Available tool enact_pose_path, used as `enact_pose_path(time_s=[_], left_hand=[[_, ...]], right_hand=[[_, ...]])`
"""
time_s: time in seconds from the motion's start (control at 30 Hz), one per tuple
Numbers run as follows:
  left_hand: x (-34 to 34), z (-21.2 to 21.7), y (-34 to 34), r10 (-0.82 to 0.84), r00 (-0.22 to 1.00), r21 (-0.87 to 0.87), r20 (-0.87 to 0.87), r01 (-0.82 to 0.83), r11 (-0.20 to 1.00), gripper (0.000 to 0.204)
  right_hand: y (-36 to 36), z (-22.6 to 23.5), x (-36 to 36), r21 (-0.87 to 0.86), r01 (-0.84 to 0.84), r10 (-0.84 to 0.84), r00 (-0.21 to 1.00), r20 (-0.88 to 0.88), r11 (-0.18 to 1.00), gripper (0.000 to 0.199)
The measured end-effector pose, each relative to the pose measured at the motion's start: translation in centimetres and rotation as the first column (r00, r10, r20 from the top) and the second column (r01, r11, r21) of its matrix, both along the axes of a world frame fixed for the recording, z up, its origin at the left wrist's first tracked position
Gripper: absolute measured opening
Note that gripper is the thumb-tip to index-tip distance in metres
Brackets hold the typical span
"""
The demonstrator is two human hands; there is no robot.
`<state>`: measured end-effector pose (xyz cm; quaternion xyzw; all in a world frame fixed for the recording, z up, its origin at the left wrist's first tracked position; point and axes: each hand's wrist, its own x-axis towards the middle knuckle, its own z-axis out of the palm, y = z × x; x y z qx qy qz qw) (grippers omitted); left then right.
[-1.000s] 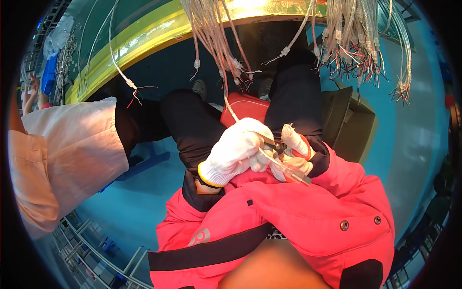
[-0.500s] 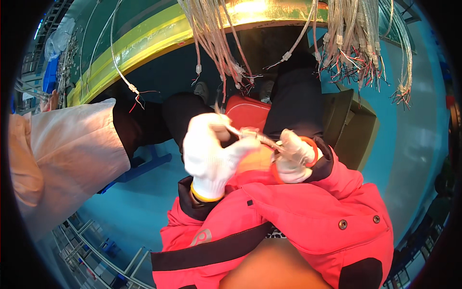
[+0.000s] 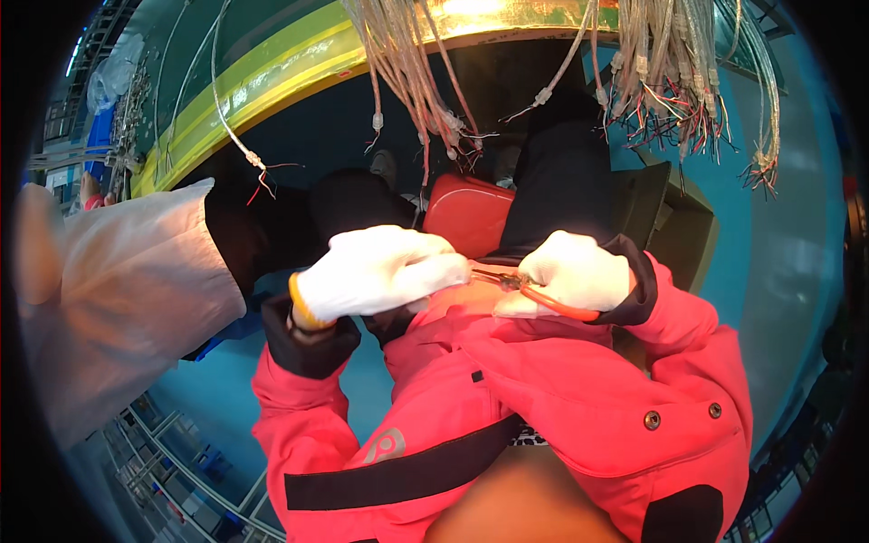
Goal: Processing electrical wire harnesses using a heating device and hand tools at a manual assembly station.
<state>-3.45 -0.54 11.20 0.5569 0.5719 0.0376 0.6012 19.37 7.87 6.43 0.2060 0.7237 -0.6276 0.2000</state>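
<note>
In a white glove, my left hand (image 3: 385, 271) is closed around a cable mostly hidden in the fist. Thin wires (image 3: 489, 275) stretch from its fingertips to the jaws of a small pair of red-handled pliers or cutters (image 3: 559, 306). My right hand (image 3: 577, 271), also gloved, is wrapped around that tool over my lap, one red handle showing below the fingers. The jaws touch the wires; whether they are fully closed on them is too small to tell.
Ahead, bundles of clear-sheathed cables (image 3: 665, 72) with bare wire ends hang over the yellow-green table edge (image 3: 272, 83). A red stool (image 3: 466, 217) stands between my knees and the table. At right is an open cardboard box (image 3: 674, 222); at left, another person's pale sleeve (image 3: 145, 271).
My left hand has moved left and turned flatter, knuckles up. The right hand has closed round the red-handled tool, whose jaws now meet the wires.
</note>
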Motion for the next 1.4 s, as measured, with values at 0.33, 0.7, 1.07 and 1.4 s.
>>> enact_pose_path(time_s=[0.33, 0.7, 1.07, 1.4], left_hand=[[2.1, -3.8, -2.0, 0.515, 0.614, -0.410, 0.599, -0.317, 0.855, 0.035], [2.6, -8.6, -3.0, 0.583, -0.074, -0.549, 0.809, -0.446, 0.707, 0.033], [5.8, -10.3, -0.6, 0.337, -0.133, -0.323, 0.932, -0.722, 0.611, 0.053], [7.7, -10.0, 0.2, 0.305, -0.149, -0.294, 0.941, -0.806, 0.513, 0.048]], right_hand=[[3.3, 0.1, 0.2, 0.741, 0.207, 0.063, 0.945, -0.320, 0.639, 0.034], [5.1, 2.1, 1.1, 0.669, 0.245, -0.067, 0.958, -0.280, 0.702, 0.038], [-3.4, -2.7, -3.1, 0.494, 0.490, -0.333, 0.866, -0.373, 0.719, 0.048], [-3.4, -3.1, -3.3, 0.458, 0.483, -0.373, 0.873, -0.314, 0.746, 0.041]])
